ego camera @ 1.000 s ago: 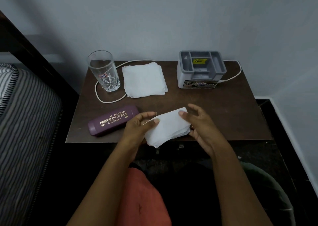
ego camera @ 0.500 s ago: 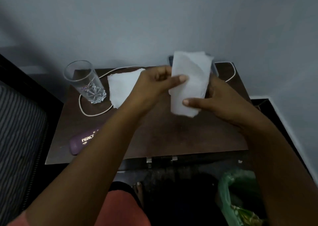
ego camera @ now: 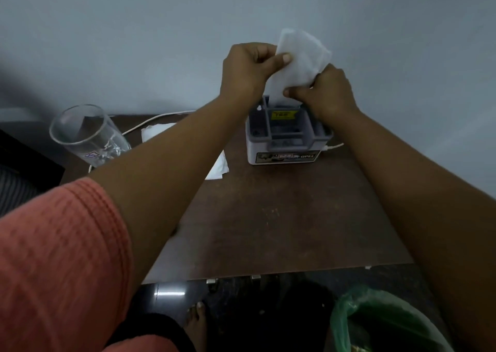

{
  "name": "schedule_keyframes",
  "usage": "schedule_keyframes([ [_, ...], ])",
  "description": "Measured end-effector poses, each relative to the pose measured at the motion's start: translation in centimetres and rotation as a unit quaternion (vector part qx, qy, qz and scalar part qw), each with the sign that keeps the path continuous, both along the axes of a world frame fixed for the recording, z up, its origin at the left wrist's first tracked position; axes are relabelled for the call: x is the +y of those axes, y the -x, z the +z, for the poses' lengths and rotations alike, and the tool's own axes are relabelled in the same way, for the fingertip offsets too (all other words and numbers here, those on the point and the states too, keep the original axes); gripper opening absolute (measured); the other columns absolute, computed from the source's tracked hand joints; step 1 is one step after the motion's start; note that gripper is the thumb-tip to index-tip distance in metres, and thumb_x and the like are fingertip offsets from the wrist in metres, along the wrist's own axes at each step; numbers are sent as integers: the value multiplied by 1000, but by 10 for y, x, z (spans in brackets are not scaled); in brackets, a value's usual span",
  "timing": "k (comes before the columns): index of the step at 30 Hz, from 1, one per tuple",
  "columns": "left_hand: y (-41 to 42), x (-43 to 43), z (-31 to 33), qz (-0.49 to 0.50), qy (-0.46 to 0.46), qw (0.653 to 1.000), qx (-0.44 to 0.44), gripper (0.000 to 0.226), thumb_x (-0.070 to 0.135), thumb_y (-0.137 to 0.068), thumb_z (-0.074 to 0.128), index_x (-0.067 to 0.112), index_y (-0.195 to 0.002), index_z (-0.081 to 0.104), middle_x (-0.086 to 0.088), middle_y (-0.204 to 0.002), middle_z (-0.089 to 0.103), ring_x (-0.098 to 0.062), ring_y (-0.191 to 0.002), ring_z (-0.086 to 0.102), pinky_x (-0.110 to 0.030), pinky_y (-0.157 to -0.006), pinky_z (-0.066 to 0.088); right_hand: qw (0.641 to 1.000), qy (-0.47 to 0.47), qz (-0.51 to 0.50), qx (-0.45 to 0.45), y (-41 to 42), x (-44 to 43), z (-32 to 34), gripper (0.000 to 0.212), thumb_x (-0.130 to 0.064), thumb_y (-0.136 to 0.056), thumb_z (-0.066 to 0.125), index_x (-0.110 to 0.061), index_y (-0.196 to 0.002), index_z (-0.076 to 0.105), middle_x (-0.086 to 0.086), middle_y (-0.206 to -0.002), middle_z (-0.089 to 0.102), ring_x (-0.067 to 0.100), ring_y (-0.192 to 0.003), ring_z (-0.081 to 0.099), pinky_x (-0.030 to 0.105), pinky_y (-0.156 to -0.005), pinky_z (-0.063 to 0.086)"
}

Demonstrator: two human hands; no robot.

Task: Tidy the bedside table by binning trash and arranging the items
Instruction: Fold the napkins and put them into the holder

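Observation:
A folded white tissue (ego camera: pixel 300 62) is held upright between both hands directly over the grey organiser box (ego camera: pixel 287 142) at the back of the brown bedside table (ego camera: pixel 281 217). My left hand (ego camera: pixel 249 70) pinches its upper left edge. My right hand (ego camera: pixel 330 91) grips its lower right side. The tissue's bottom edge dips into a rear compartment of the box. Another stack of white tissues (ego camera: pixel 158 134) lies flat on the table, mostly hidden behind my left forearm.
A clear drinking glass (ego camera: pixel 86 137) stands at the table's back left, with a white cable (ego camera: pixel 150 122) behind it. A bin with a green liner (ego camera: pixel 375 322) sits on the floor at the lower right. A striped mattress (ego camera: pixel 16 190) is at the left.
Both hands carried the tissue from the table's front edge up and back to the grey box. The view moved closer; the purple spectacle case is now out of sight.

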State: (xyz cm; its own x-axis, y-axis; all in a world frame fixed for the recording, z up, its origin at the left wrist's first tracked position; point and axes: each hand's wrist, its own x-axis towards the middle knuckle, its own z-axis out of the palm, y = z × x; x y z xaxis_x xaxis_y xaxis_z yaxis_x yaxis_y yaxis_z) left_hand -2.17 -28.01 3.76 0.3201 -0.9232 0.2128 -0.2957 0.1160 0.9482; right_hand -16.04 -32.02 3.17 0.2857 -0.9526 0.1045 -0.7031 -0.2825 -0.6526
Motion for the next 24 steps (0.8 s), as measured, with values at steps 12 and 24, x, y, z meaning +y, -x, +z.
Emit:
schedule_keyframes([
  [12, -14, -5, -26, 10, -7, 1000, 14, 17, 20, -83, 68, 6, -92, 73, -13, -94, 74, -25, -91, 70, -38, -81, 58, 992, -75, 58, -79, 5, -13, -11, 66, -57, -59, 68, -20, -114, 64, 1, -111, 67, 21, -103, 62, 49, -93, 48],
  [24, -13, 4, -35, 43, -46, 998, -23, 19, 17, -81, 70, 5, -95, 73, -12, -92, 73, -25, -88, 70, -34, -80, 58, 989, -69, 21, -126, 7, -14, -25, 25, -41, -71, 69, -26, -91, 68, -3, -98, 69, 22, -97, 63, 50, -93, 47],
])
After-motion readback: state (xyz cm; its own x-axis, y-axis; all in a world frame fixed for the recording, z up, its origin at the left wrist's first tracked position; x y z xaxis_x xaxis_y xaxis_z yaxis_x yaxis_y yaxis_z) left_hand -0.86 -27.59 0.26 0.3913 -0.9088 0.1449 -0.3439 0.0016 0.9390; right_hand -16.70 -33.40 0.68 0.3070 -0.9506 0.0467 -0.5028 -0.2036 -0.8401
